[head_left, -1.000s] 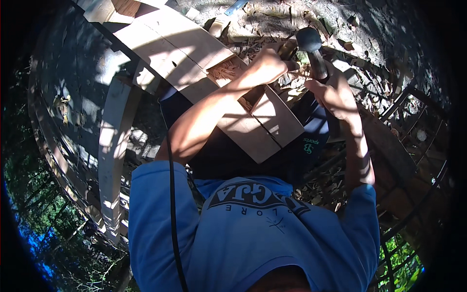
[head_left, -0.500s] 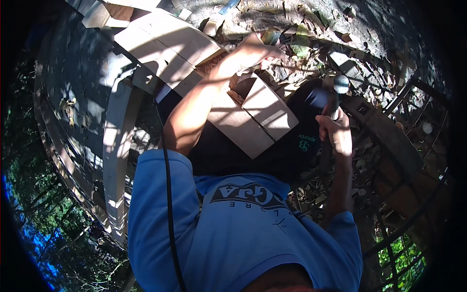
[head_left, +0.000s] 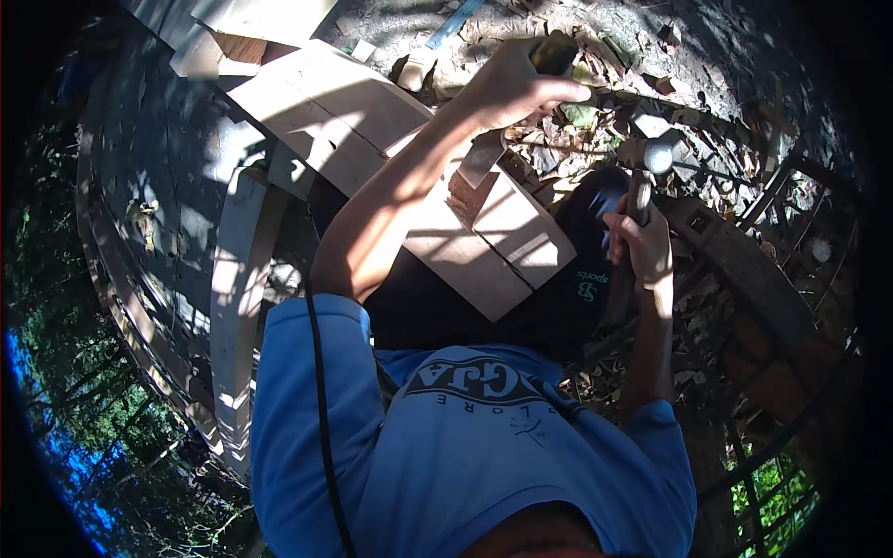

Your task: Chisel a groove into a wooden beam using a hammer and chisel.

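My left hand [head_left: 521,86] is raised beyond a wooden board, closed around a short dark and yellow handle [head_left: 555,54]; the tool's working end cannot be made out. The pale wooden board [head_left: 456,244] lies across my lap, with a straight dark line along it and a squarish notch [head_left: 470,197] cut near its middle. Beside the notch, below my left wrist, a flat greyish-brown piece [head_left: 482,160] shows. On the right, my right hand [head_left: 644,246] grips a hammer [head_left: 639,197], its round metal face [head_left: 659,157] up and away from the board.
The board's far stretch [head_left: 321,102] runs to the upper left, towards more timber pieces [head_left: 260,19]. Dry leaves and wood chips [head_left: 549,149] cover the ground ahead. A blue strip [head_left: 456,20] lies at the top. Curved wooden parts [head_left: 237,307] stand left, and another [head_left: 735,260] right.
My left hand has risen and turned with the handled tool, moving slightly right. The flat piece beside the notch shows more plainly. The right hand keeps its grip on the hammer, nearly still.
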Demonstrator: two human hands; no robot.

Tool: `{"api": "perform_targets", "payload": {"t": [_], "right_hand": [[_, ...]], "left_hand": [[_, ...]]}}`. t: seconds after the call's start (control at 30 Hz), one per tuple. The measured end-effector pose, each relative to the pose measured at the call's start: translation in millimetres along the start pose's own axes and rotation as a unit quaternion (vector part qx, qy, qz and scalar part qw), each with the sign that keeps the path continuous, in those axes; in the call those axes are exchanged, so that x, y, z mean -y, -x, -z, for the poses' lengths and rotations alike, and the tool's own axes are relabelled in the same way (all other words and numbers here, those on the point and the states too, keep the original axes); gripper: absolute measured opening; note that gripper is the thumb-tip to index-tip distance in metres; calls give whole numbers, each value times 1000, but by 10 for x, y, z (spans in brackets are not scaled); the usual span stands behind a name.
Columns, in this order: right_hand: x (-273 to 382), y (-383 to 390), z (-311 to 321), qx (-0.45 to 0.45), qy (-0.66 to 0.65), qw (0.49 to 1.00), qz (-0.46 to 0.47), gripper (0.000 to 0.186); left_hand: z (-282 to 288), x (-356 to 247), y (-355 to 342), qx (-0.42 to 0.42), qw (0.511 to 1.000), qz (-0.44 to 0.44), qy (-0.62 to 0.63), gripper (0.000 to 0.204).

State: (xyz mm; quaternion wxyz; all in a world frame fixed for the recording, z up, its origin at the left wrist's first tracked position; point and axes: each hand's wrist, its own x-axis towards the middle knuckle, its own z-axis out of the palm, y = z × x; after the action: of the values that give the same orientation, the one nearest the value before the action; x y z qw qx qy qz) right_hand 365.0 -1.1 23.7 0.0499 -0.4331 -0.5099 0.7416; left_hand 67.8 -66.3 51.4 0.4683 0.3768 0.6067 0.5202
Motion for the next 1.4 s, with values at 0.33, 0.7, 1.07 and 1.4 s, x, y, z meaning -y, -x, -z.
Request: {"api": "perform_targets", "payload": {"t": [0.33,0.7,1.07,1.4], "right_hand": [[1485,-358,-402,-271,45,938,210,15],[463,-362,168,-73,111,984,117,19],[933,-730,-639,83,327,927,165,27],[639,-544,193,-35,101,987,120,13]], "left_hand": [[-63,633,257,-35,986,161,22,22],[34,600,307,-69,943,294,-142,33],[75,640,552,-113,928,140,-328,37],[-210,1013,492,-249,888,-4,-388,31]]}}
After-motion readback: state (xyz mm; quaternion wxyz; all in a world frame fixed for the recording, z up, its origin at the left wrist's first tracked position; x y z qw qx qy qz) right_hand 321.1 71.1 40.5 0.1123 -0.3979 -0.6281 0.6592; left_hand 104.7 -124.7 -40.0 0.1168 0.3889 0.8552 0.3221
